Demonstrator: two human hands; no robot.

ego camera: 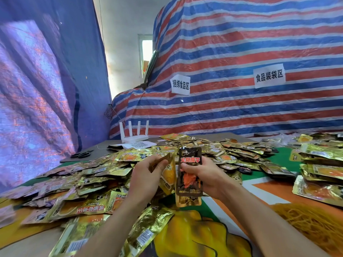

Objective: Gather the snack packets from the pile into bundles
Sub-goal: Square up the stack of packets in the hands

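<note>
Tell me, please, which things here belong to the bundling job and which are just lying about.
Job: black packet in right hand; gold packets in left hand; pile of packets; stacked packets at right.
Lying about: white router; scissors; QR-code sheet; tarp signs.

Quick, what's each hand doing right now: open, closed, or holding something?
Left hand: pinching a gold packet.
Right hand: gripping a black packet.
</note>
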